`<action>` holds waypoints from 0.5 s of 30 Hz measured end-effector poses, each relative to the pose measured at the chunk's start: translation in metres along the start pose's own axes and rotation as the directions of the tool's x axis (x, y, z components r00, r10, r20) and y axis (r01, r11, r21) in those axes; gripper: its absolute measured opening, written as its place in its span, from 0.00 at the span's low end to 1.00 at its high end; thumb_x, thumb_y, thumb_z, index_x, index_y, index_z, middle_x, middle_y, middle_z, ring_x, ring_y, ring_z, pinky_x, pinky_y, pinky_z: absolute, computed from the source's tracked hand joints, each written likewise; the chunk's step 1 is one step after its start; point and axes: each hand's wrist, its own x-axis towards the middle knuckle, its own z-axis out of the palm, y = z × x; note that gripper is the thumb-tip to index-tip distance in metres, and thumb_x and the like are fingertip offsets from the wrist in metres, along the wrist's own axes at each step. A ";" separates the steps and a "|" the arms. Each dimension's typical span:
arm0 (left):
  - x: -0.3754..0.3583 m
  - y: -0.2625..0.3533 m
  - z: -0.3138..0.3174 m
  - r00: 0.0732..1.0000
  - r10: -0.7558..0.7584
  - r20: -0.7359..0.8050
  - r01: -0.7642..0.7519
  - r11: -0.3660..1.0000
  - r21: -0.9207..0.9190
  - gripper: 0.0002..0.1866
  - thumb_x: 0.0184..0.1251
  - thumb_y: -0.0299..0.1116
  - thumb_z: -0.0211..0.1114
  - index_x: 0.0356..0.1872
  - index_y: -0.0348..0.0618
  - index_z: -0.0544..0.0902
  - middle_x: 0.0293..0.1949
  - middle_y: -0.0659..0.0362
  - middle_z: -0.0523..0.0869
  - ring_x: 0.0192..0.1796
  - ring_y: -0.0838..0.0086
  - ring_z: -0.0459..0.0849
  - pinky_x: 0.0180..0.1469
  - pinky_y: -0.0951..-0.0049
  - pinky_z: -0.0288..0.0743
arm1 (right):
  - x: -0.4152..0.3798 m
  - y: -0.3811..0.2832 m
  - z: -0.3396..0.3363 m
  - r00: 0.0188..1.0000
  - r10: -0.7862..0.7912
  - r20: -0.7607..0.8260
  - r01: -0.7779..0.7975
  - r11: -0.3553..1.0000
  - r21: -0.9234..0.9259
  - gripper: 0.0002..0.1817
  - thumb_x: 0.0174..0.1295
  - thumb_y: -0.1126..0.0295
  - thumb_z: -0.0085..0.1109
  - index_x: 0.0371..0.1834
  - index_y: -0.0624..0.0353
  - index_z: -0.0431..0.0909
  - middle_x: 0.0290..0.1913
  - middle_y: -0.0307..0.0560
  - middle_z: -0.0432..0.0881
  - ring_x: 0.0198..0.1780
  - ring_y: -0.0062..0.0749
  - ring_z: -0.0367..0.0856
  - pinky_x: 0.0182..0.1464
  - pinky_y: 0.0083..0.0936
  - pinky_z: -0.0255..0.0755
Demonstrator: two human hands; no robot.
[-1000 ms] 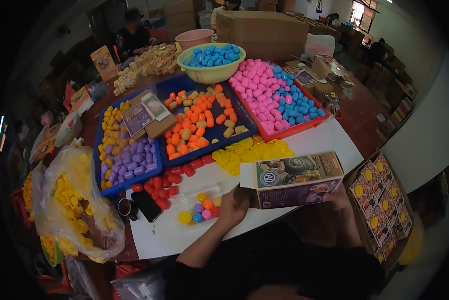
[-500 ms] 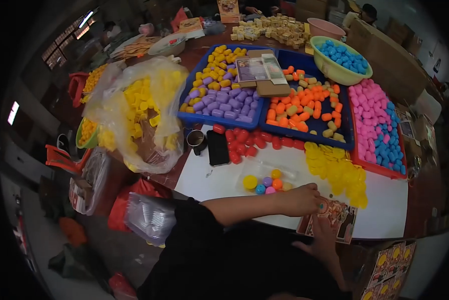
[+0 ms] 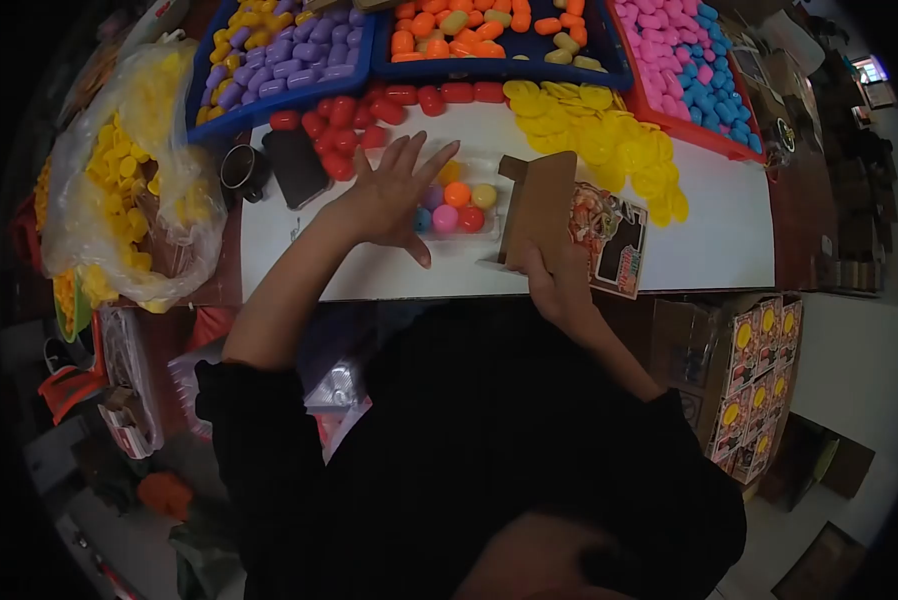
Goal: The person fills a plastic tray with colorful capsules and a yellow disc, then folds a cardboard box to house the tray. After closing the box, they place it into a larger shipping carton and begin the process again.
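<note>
My left hand (image 3: 394, 195) is open, fingers spread, over the left side of a clear plastic tray (image 3: 485, 168). Several coloured round pieces sit in this tray, among them an orange piece (image 3: 457, 194), a pink piece (image 3: 445, 218) and a red piece (image 3: 471, 219); the hand hides part of it. My right hand (image 3: 561, 285) grips the lower edge of a flat brown cardboard box (image 3: 541, 205), tilted up just right of the tray. Beside that box, a printed card or box (image 3: 619, 245) with a dark window lies on the white table surface (image 3: 714, 250).
Yellow discs (image 3: 609, 130) and red capsules (image 3: 344, 125) lie along the back. Behind them stand a blue tray (image 3: 374, 68) and a red tray (image 3: 689, 128) of capsules. At left are a black phone (image 3: 294, 165), a mug (image 3: 241, 172) and a plastic bag (image 3: 69, 210) of yellow pieces.
The view has shifted downward. My left hand has moved from the printed card to above the clear tray, its fingers spreading. My right hand now holds a brown cardboard box raised off the table.
</note>
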 end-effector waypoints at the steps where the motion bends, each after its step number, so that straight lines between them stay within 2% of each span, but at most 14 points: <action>1: 0.004 0.004 0.002 1.000 0.009 0.010 -0.009 1.000 0.007 0.69 0.25 0.47 0.80 0.70 0.61 0.39 0.69 0.44 0.49 0.71 0.50 0.48 0.61 0.28 0.44 | 0.001 -0.001 0.002 1.000 0.006 -0.005 -0.006 1.000 -0.008 0.07 0.58 0.74 0.48 0.28 0.66 0.74 0.22 0.50 0.77 0.25 0.38 0.77 0.29 0.31 0.70; 6: 0.012 0.005 0.001 0.997 0.040 0.065 -0.036 0.998 -0.055 0.66 0.28 0.40 0.79 0.70 0.61 0.40 0.64 0.46 0.58 0.67 0.51 0.55 0.61 0.31 0.47 | 0.006 -0.003 -0.001 0.998 0.025 0.051 -0.023 0.998 -0.053 0.07 0.59 0.73 0.48 0.29 0.66 0.74 0.22 0.50 0.78 0.26 0.37 0.78 0.31 0.31 0.71; 7: 0.010 0.001 0.005 0.998 0.068 0.013 -0.066 0.994 -0.085 0.65 0.29 0.38 0.77 0.70 0.60 0.41 0.62 0.47 0.60 0.66 0.51 0.56 0.61 0.31 0.47 | 0.006 -0.003 -0.001 0.998 0.023 0.054 -0.020 0.998 -0.051 0.07 0.59 0.73 0.48 0.29 0.66 0.74 0.22 0.50 0.78 0.26 0.37 0.78 0.31 0.31 0.71; 9: 0.006 -0.005 0.006 0.995 0.095 -0.040 -0.099 0.989 -0.112 0.64 0.29 0.35 0.75 0.70 0.60 0.41 0.60 0.48 0.62 0.64 0.50 0.58 0.62 0.31 0.48 | 0.006 -0.001 -0.004 0.993 0.078 0.089 -0.070 0.994 -0.087 0.08 0.60 0.74 0.48 0.36 0.69 0.74 0.27 0.49 0.81 0.30 0.30 0.81 0.33 0.25 0.73; 12: -0.001 -0.006 0.004 0.986 0.146 -0.081 -0.156 0.978 -0.140 0.64 0.28 0.33 0.74 0.70 0.57 0.41 0.59 0.49 0.62 0.64 0.52 0.59 0.62 0.32 0.48 | 0.008 -0.001 -0.005 0.991 0.049 0.123 -0.030 0.989 -0.146 0.08 0.60 0.75 0.48 0.36 0.69 0.75 0.27 0.48 0.81 0.30 0.28 0.80 0.33 0.24 0.73; 14: -0.002 -0.005 0.005 0.957 0.243 -0.160 -0.265 0.955 -0.132 0.64 0.27 0.33 0.75 0.70 0.55 0.41 0.59 0.49 0.62 0.63 0.52 0.60 0.62 0.35 0.47 | 0.009 -0.006 -0.002 0.993 0.040 0.114 -0.028 0.995 -0.099 0.08 0.60 0.73 0.48 0.35 0.67 0.74 0.25 0.49 0.80 0.29 0.31 0.80 0.33 0.27 0.73; 15: -0.002 -0.004 0.006 0.959 0.235 -0.161 -0.257 0.957 -0.136 0.64 0.27 0.33 0.75 0.70 0.55 0.41 0.59 0.49 0.62 0.63 0.52 0.60 0.62 0.35 0.47 | 0.010 -0.009 0.001 0.994 0.026 0.102 -0.021 0.998 -0.052 0.07 0.59 0.72 0.48 0.33 0.66 0.73 0.24 0.50 0.78 0.27 0.34 0.79 0.32 0.30 0.72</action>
